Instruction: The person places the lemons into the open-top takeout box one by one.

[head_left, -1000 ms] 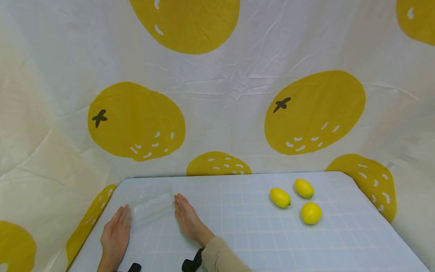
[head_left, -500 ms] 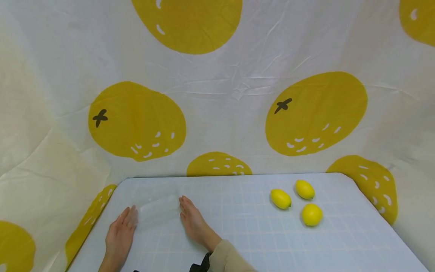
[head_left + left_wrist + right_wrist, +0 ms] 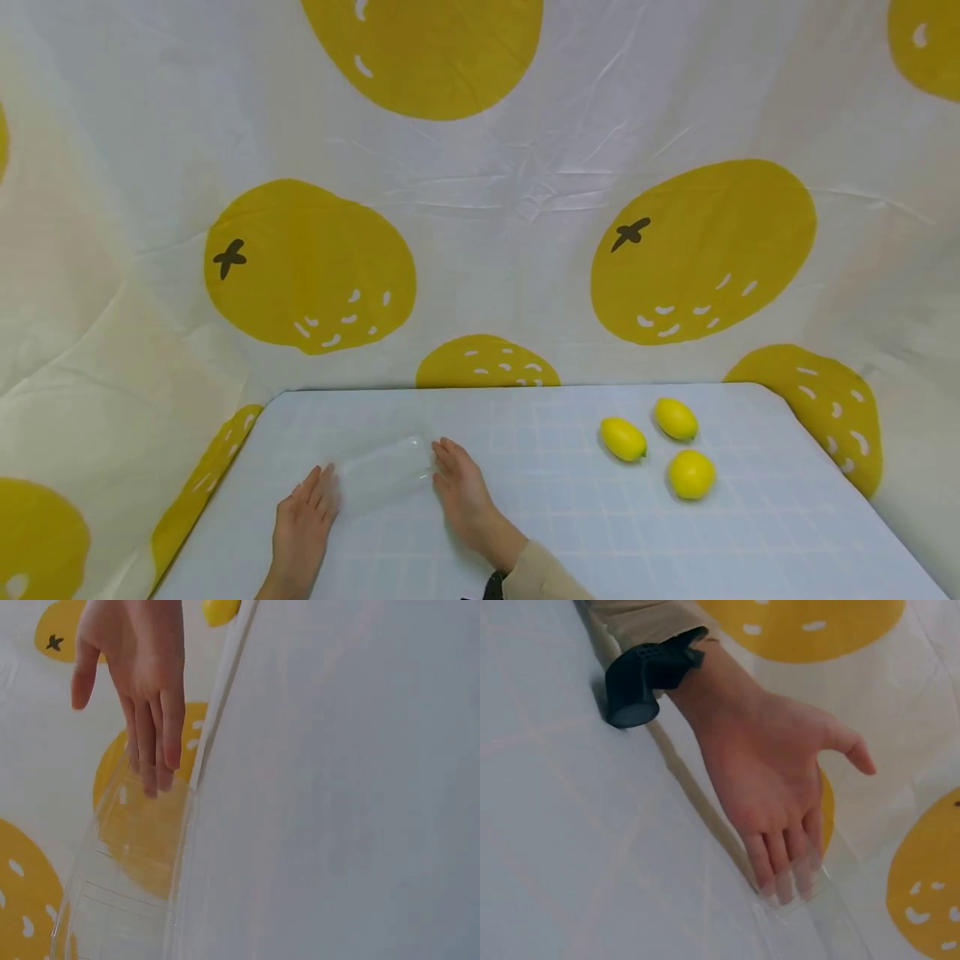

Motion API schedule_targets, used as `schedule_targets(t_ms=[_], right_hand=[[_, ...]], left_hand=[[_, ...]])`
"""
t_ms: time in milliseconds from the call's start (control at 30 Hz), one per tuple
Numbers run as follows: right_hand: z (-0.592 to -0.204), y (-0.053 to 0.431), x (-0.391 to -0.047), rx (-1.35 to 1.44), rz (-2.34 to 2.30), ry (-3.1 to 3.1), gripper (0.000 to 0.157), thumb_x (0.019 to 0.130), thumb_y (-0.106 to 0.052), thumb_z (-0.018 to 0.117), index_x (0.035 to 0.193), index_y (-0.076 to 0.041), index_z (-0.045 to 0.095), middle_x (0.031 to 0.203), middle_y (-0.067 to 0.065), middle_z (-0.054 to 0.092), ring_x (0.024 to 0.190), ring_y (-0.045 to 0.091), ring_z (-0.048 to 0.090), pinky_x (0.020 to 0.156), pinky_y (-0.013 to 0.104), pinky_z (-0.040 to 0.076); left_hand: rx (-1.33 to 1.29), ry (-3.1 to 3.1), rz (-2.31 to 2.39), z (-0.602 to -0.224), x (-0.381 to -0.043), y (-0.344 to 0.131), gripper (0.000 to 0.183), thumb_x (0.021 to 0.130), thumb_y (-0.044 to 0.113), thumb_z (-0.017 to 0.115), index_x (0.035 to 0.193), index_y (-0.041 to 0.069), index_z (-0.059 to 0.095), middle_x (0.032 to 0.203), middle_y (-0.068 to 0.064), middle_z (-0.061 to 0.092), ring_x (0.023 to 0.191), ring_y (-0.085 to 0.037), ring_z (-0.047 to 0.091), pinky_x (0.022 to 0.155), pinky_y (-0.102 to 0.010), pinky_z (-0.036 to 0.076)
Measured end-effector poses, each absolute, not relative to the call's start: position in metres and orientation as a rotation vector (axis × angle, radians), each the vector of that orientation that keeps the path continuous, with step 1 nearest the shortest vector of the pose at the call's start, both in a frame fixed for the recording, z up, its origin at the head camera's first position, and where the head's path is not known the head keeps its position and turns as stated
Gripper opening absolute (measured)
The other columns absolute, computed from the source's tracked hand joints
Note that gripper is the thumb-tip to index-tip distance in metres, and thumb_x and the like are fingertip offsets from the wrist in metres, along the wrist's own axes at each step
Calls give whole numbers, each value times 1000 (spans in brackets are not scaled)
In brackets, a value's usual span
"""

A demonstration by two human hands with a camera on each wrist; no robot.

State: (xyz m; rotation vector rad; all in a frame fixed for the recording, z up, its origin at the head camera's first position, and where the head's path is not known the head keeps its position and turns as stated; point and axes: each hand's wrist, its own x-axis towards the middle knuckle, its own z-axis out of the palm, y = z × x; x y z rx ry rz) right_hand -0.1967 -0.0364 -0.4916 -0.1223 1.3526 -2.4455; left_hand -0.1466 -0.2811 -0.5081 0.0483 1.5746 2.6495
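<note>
A clear plastic container (image 3: 386,468), see-through with a shiny rim, sits at the left part of the table between both hands. My left hand (image 3: 302,518) has straight fingers at its left end; the right wrist view looks across at this hand's palm (image 3: 761,769), fingertips overlapping the clear plastic. At the opposite end, my right hand (image 3: 471,502) lies with extended fingers along the plastic wall. Its palm (image 3: 146,664) appears in the left wrist view, thumb apart and fingertips at the container's end.
Three lemons, a left one (image 3: 623,439), a rear one (image 3: 677,419) and a front one (image 3: 692,474), lie on the table's right side. A pale checked cloth (image 3: 570,533) covers the table. A curtain (image 3: 502,250) printed with yellow fruit hangs behind it.
Both hands and the clear container between them have shifted right and slightly nearer. The head view has turned a little to the left. The lemons stay where they were on the table.
</note>
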Motion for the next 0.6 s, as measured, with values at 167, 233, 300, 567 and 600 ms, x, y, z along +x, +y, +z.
schedule_targets(t_ms=[167, 233, 300, 567, 600], right_hand=[[-489, -12, -195, -22, -2457, 1406, 68, 106, -35, 34, 152, 11, 16, 159, 28, 21, 148, 45, 4, 120, 51, 10], [-489, -3, -194, -8, -2456, 1432, 67, 106, -35, 34, 151, 11, 17, 158, 28, 23, 148, 45, 3, 120, 51, 9], [-488, 5, -194, 1, -2456, 1456, 66, 106, -35, 34, 150, 11, 19, 157, 28, 24, 148, 46, 2, 120, 52, 8], [-488, 34, -194, 63, -2466, 1532, 60, 106, -28, 33, 149, 11, 18, 157, 29, 24, 148, 44, 4, 120, 52, 5], [-488, 37, -195, 73, -2467, 1551, 61, 106, -26, 35, 150, 12, 18, 157, 29, 23, 148, 44, 6, 120, 52, 6]], left_hand=[[-100, 1622, 2603, -503, -141, -251, 74, 106, 46, 16, 150, 5, -28, 159, -13, -25, 147, -30, -20, 119, -43, -9], [-135, 1654, 2576, -501, -138, -239, 73, 107, 44, 16, 150, 5, -27, 160, -13, -23, 147, -31, -19, 119, -45, -9], [-121, 1702, 2545, -502, -134, -228, 73, 107, 43, 17, 151, 4, -26, 160, -15, -23, 146, -34, -19, 118, -48, -9], [144, 1773, 2461, -521, -120, -197, 78, 104, 43, 15, 148, -5, -27, 155, -29, -24, 142, -49, -18, 112, -16, 20], [162, 1769, 2452, -524, -119, -193, 79, 103, 43, 15, 147, -6, -27, 155, -31, -24, 141, -50, -18, 108, -12, 24]])
